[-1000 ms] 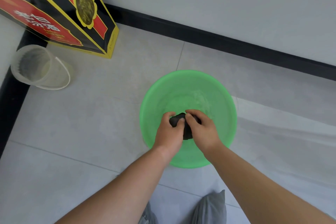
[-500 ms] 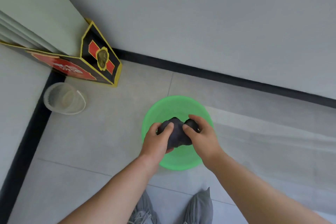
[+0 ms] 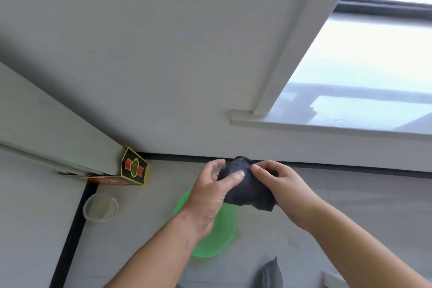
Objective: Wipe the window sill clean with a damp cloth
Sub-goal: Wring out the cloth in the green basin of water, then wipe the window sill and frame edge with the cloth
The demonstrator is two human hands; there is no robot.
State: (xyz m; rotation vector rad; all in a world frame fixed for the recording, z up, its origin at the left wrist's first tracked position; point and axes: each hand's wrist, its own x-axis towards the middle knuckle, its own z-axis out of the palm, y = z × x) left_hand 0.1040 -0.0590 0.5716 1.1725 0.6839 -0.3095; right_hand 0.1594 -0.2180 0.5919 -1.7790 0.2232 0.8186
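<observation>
A dark grey cloth [image 3: 246,186] is bunched between both hands, in mid air in front of the wall. My left hand [image 3: 210,192] grips its left side with the thumb on top. My right hand [image 3: 284,184] pinches its right side. The white window sill [image 3: 327,127] runs along the wall at upper right, above and beyond the cloth, with the window pane [image 3: 364,65] behind it. A green plastic basin [image 3: 223,231] stands on the floor below my left wrist, partly hidden by it.
A black, red and yellow carton [image 3: 131,170] leans in the left corner under a white panel. A clear plastic tub [image 3: 101,207] sits on the floor by the black skirting [image 3: 70,236]. Grey trouser fabric [image 3: 271,273] shows at the bottom.
Both hands have lifted the cloth out of the basin and up to wall height. The view has tilted upward, bringing the sill and window into sight.
</observation>
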